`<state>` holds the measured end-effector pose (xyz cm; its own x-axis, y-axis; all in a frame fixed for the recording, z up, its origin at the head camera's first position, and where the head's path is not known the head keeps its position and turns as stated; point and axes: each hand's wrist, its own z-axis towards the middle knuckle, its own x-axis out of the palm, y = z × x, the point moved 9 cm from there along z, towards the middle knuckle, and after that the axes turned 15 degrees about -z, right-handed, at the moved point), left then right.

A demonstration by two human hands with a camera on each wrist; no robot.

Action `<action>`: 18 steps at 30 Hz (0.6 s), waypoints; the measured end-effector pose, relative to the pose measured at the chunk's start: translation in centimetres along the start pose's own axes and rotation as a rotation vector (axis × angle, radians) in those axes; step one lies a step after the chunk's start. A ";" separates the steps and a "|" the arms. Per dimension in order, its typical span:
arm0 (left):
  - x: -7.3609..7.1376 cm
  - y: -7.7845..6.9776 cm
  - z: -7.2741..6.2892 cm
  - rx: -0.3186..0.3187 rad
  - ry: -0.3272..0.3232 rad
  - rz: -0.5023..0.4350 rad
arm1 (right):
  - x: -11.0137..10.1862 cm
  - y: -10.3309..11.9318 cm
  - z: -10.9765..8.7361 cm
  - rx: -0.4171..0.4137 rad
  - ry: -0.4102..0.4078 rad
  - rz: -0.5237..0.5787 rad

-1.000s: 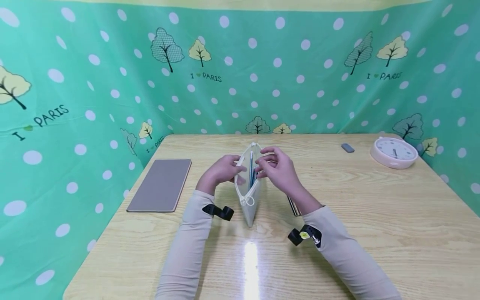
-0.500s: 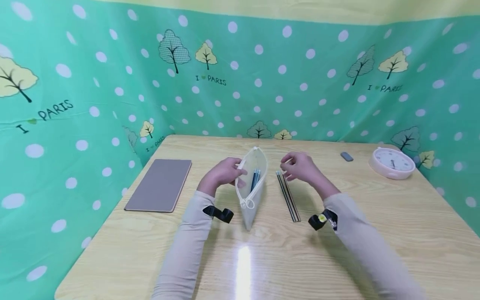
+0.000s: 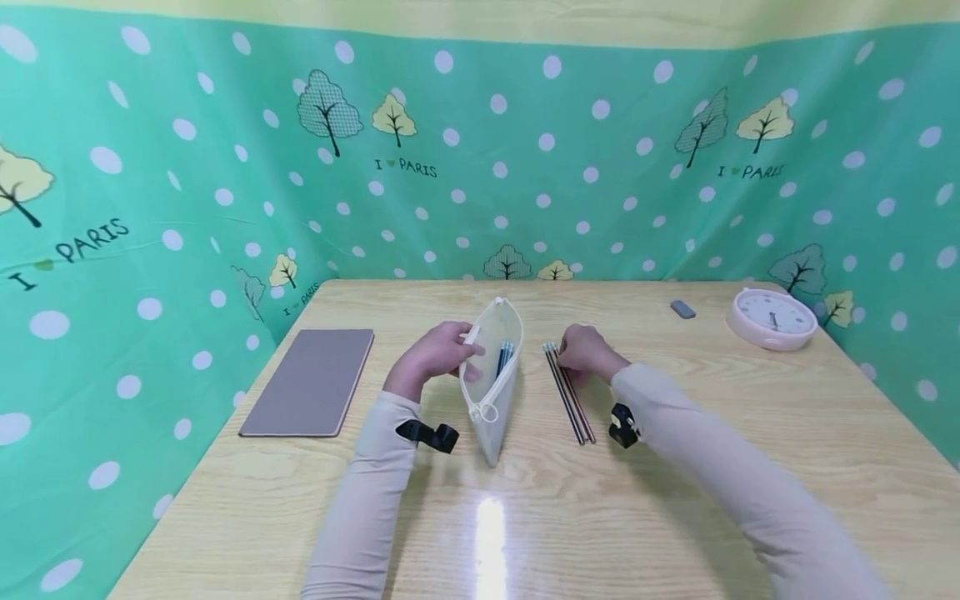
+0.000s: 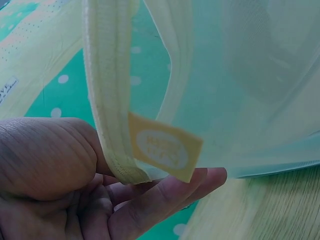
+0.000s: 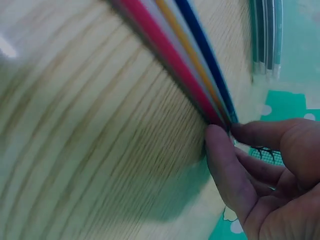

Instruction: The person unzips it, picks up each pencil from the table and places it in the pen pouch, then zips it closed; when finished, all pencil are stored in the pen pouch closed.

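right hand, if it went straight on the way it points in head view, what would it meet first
The loose pencils: the right hand has its fingertips on them. Farther along that leftward line, the pouch looks next, though depth and exact aim are hard to judge.

Translucent white zip pouch (image 3: 498,429): lower lengths of the dark blue pencils (image 3: 505,357) inside blurred by its wall; fingers of the left hand (image 3: 433,354) showed only faintly through it. Right hand (image 3: 588,352) partly hid the slim red, yellow and blue pencils (image 3: 573,406); number pinched undetermined. Yellow fabric tag (image 4: 165,147): print illegible. Round pink clock (image 3: 772,318), far right corner of the pale wood-grain bench (image 3: 570,517): numerals too small. Near bench edge cut off.
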<state>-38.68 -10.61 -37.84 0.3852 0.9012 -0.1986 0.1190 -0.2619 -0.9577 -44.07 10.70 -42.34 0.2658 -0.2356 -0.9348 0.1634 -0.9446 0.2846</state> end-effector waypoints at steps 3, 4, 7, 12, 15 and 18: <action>0.0 0.0 0.0 -0.005 0.000 -0.006 | 0.1 0.0 0.2 0.023 -0.014 0.018; 0.1 0.0 0.0 -0.005 0.001 -0.009 | 0.1 -0.1 0.3 0.029 -0.012 0.022; 0.1 0.0 0.0 -0.005 0.004 -0.010 | 0.2 -0.3 0.3 0.043 0.004 0.037; 0.2 -0.3 -0.1 0.002 0.003 0.005 | 0.2 -0.9 0.3 0.069 0.008 0.079; 0.1 -0.3 -0.1 -0.003 0.002 0.009 | 0.4 -1.0 0.3 0.070 -0.002 0.076; 0.1 -0.1 -0.1 -0.009 0.000 0.006 | 0.5 -0.9 0.2 0.063 -0.018 0.056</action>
<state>-38.53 -10.52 -37.69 0.3863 0.8995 -0.2040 0.1249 -0.2702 -0.9547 -44.31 11.41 -43.07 0.2557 -0.2924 -0.9215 0.0888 -0.9420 0.3236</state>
